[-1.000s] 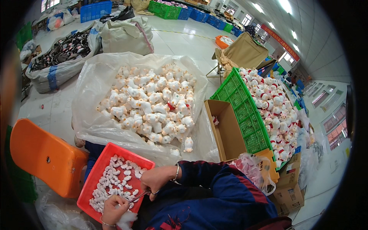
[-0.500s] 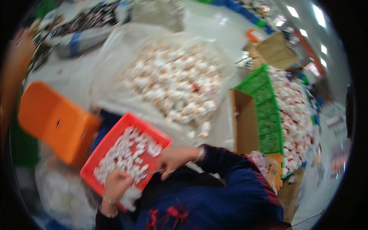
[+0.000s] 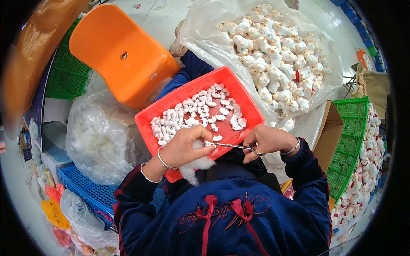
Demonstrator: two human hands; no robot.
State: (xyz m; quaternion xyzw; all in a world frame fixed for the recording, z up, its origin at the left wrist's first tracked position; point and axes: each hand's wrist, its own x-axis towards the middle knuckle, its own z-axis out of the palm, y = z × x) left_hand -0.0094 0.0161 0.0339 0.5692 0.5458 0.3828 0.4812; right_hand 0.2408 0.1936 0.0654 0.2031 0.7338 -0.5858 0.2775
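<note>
Stuffing tuft: a wad of white fibre (image 3: 197, 164) is held at the near edge of the red tray (image 3: 239, 100), part of it hanging down over the rim. It is judged very light, soft and compressible — easily torn or shed, so best taken in a loose pinch at its bulk rather than at its wisps.

Left hand: the left hand (image 3: 184, 145) is curled, fingertips pressed together on the tuft and, it seems, on a small white piece at the tray's near rim; whether that piece is gripped cannot be told.

Tweezers: slim metal forceps (image 3: 234, 146) lie level along the tray's near edge, tips pointed at the left fingers. They are judged stiff, smooth and slippery, held well back from the tips.

Right hand: the right hand (image 3: 269, 140) is closed about the rear of the forceps, just right of the tray's near corner.

Tray contents: small white plush pieces (image 3: 196, 116) are heaped in the tray — light and soft.

Surroundings: an orange stool (image 3: 121, 53) stands beyond the tray's left side; a clear bag of white plush toys (image 3: 273, 51) lies beyond its far right edge; a green crate (image 3: 348, 145) stands well to the right.
</note>
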